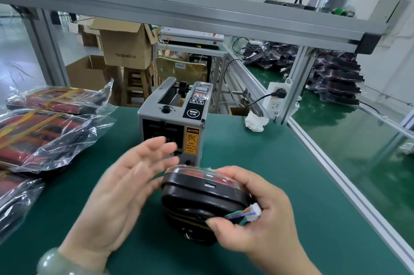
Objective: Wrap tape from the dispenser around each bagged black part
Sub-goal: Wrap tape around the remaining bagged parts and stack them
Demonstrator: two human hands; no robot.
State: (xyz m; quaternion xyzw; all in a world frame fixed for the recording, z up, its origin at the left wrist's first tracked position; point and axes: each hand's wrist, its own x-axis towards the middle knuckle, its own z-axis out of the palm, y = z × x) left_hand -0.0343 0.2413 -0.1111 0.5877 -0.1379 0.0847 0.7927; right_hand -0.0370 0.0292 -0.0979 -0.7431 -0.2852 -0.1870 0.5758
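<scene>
1. The dispenser (172, 122), a grey box with a yellow caution label on its front, stands on the green table (291, 196).
2. The part (201, 198), black and rounded, is held just in front of the dispenser and above the table. Clear film covers its top edge, with red showing under it.
3. The right hand (257, 214) grips the part from the side away from the left hand. Its fingers curl over the top edge and the thumb presses the near side. A white connector (255, 213) on thin coloured wires sits inside the grip.
4. The left hand (116, 189) is in front of the dispenser, just beside the part, with the palm turned toward it. The fingers are straight and close together, and they are blurred. Whether they touch the part I cannot tell. A pale green bracelet (52, 261) is on the wrist.
5. Left of the dispenser three clear bags lie on the table.
   - The far bag (56, 99) holds a dark and red part with yellowish tape across it.
   - The middle bag (40, 135) holds the same, also banded with tape.
   - The near bag (13, 203) is cut by the frame edge, and its contents look dark with some red.
6. Right of the dispenser a crumpled white tissue (256, 121) lies at the table's edge. Beyond it a black plug sits in a white socket (276, 97).
7. Behind the dispenser, off the table, stands a cardboard box (125, 48).
8. Far behind and to the right of the dispenser, a pile (336, 79) of bagged dark parts lies on another green surface.
</scene>
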